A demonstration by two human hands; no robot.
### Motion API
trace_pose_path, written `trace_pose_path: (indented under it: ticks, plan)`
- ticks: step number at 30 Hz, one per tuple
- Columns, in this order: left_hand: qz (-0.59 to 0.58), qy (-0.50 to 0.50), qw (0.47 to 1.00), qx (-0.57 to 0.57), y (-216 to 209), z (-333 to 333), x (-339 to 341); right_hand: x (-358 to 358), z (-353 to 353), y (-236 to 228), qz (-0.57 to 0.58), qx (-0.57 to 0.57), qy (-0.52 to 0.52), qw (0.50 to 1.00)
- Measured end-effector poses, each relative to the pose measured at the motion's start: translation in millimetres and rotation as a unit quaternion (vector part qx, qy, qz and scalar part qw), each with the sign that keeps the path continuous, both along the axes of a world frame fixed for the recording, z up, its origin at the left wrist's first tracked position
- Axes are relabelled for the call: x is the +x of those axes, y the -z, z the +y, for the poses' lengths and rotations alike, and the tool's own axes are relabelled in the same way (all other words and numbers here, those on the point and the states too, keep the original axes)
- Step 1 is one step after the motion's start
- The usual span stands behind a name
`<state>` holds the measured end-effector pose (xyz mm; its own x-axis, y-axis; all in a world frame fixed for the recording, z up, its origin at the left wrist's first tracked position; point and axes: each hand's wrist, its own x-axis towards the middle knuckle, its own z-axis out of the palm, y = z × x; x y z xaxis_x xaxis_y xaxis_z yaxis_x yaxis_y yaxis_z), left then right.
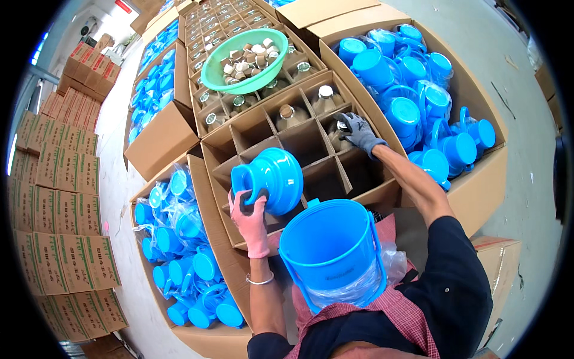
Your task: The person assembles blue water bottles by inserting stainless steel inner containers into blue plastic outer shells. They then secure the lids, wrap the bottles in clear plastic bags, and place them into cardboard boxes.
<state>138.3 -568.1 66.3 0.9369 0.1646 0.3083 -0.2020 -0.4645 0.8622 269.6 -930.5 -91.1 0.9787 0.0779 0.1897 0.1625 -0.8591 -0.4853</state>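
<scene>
My left hand [251,222], in a pink glove with dark fingertips, is closed on a blue plastic collar [281,179], a flared ring-shaped piece with a spout-like end. My right hand [360,134], in a grey glove, has its fingers on the neck of a glass bottle [338,142] in a compartment of the divided carton [251,136]. In front of my body an open-topped blue pail-like shell [326,239] stands tilted, its carrying handle hanging down and clear plastic film round its lower part. Two more bottles, one with a brown cap [287,112] and one with a white cap [326,91], stand beyond.
A green basin [263,78] of brown and white plugs [245,67] rests on the far cartons. Open cartons of blue jugs stand at the right [478,99], near left [203,239] and far left [179,78]. Stacked closed boxes [72,209] line the left side.
</scene>
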Motion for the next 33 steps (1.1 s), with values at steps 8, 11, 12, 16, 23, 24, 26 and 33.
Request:
trace_pose_path:
  ticks: [8, 11, 12, 16, 23, 24, 26, 33]
  plan:
    - [0.033, -0.017, 0.980, -0.195, 14, 7, -5, -58, 4, -244, -0.345, 0.032, -0.050, 0.937]
    - [0.036, -0.015, 0.969, -0.246, 4, -1, -3, -65, 3, -298, -0.398, 0.049, -0.089, 0.912]
    - [0.022, -0.007, 0.973, -0.228, 4, -2, -1, -65, 4, -302, -0.414, 0.048, -0.101, 0.903]
    - [0.009, 0.013, 0.978, -0.207, -11, -7, 1, -70, 14, -296, -0.421, 0.057, -0.122, 0.897]
    - [-0.037, 0.026, 0.963, -0.266, -27, -14, 25, -75, 33, -276, -0.370, 0.065, -0.111, 0.920]
    - [-0.001, 0.065, 0.946, -0.318, -30, -9, 35, -75, 37, -274, -0.373, 0.064, -0.111, 0.919]
    - [-0.055, 0.070, 0.952, -0.293, -42, -20, 53, -74, 47, -269, -0.345, 0.186, -0.130, 0.911]
    - [-0.126, 0.287, 0.892, -0.325, -115, -108, 76, -57, 36, -239, -0.391, 0.269, -0.088, 0.876]
